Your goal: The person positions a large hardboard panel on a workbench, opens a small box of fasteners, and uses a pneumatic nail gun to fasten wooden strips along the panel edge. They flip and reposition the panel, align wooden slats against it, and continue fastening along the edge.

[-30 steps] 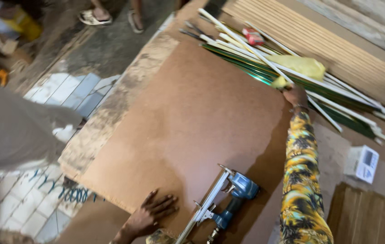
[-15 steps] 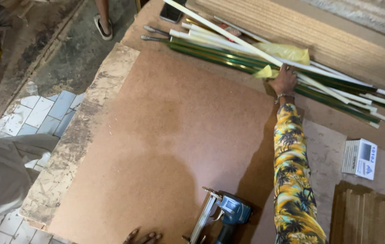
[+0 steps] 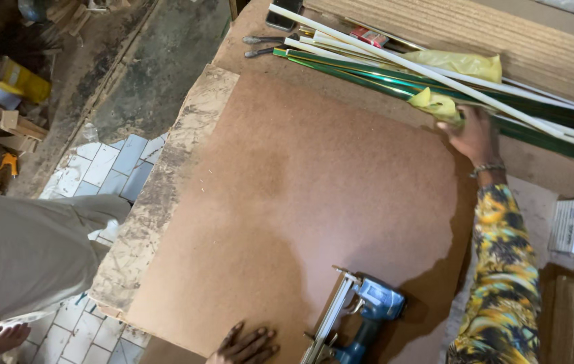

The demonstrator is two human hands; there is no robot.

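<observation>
Left hand flat on the brown board, right hand reaching into the strip bundle at its far edge.

Nearest, the left hand (image 3: 245, 342) lies palm down on the near edge of the brown board (image 3: 287, 202), its grip spread and holding nothing, just left of the blue nail gun (image 3: 357, 317) resting on the board. The board covers the counter (image 3: 543, 216). Past the board's far right corner, the right hand (image 3: 472, 135) presses on the green and white strips (image 3: 395, 71), beside a yellow rag (image 3: 435, 104); whether its grip closes round a strip I cannot tell. To draw one strip cleanly, I judge it best to pinch a single strip and slide it lengthwise, the left hand steadying the board.
</observation>
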